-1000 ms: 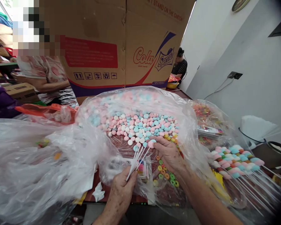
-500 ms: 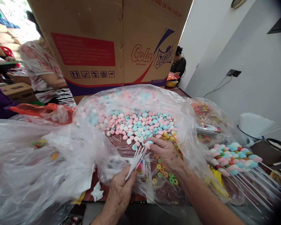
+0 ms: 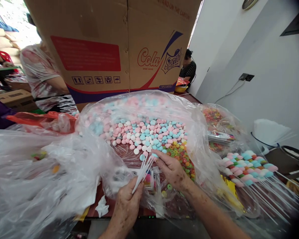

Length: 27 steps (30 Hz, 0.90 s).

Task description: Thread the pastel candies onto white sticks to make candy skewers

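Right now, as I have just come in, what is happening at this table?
A person's left hand holds a bunch of white sticks. The right hand pinches a sweet close to the stick tips. Beyond the hands lies a heap of pink, blue and white sweets, partly under clear plastic, with small colourful rings beside it. Loaded sticks lie together at the right.
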Motion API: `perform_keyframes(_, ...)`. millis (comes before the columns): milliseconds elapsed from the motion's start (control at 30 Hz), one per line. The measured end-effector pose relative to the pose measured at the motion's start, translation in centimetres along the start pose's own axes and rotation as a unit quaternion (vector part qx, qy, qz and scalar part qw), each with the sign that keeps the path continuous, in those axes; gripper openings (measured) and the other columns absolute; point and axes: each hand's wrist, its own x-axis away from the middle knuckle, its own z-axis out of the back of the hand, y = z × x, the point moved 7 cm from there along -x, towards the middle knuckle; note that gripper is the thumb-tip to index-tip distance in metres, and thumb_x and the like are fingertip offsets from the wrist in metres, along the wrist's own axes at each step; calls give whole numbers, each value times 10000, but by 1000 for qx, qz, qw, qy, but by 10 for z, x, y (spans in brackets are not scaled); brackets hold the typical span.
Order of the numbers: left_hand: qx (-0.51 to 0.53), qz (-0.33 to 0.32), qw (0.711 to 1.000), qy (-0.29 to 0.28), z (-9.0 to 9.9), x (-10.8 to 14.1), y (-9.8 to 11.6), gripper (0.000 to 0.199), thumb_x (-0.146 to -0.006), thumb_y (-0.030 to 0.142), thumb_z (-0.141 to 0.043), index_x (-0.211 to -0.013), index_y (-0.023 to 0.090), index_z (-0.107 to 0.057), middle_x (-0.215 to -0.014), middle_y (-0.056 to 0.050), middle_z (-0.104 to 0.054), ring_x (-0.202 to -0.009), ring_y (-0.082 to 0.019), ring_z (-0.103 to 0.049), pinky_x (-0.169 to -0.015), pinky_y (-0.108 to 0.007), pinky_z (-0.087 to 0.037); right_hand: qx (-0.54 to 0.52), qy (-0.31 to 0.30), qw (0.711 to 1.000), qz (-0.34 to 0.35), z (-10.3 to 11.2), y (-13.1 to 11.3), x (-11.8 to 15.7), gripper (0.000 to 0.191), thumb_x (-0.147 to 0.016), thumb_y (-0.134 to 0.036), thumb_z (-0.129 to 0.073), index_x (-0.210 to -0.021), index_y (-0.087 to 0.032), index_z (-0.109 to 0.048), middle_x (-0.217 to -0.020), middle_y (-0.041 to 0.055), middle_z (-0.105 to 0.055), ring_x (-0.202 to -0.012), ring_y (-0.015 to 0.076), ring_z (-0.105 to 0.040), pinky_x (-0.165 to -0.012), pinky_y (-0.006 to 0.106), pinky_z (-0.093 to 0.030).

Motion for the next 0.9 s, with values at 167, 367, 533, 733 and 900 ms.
perform_keyframes(167,-8,-1,1000,3,0,0,1,304,-891,386,-475,-718,185,-625,-559,52,-441,-543,-147,-405,-524,-244,-323,66,4,997,50,-4,-4,2,352,-941,-306,-467,-1232,-225,-648,-1155,58,-708,-1001,211,-681,-894,344,-543)
perform_keyframes(367,-7,-7,1000,13,1,0,-2,292,-889,368,-486,-758,178,-665,-572,41,-496,-554,-148,-442,-532,-241,-362,104,9,986,129,-9,-17,6,327,-953,-256,-450,-1216,-200,-637,-1155,93,-702,-1046,207,-667,-927,333,-528)
perform_keyframes(533,0,3,999,34,7,1,-4,293,-858,367,-517,-688,175,-658,-564,29,-551,-535,-150,-478,-518,-241,-403,119,0,979,164,-24,-29,14,316,-964,-227,-419,-1201,-179,-623,-1019,105,-718,-927,187,-683,-834,297,-549)
perform_keyframes(733,33,5,998,45,10,-1,-7,317,-829,371,-555,-976,155,-734,-780,-30,-716,-728,-215,-630,-667,-287,-498,171,-57,970,165,-38,-34,23,313,-963,-256,-411,-1172,-179,-632,-925,87,-713,-848,194,-660,-777,305,-541)
perform_keyframes(900,28,27,998,54,9,1,-7,330,-844,378,-552,-570,196,-565,-527,42,-528,-520,-144,-487,-514,-239,-398,291,26,952,95,27,-12,6,328,-958,-230,-426,-1246,-195,-579,-1029,75,-701,-938,195,-629,-836,326,-502)
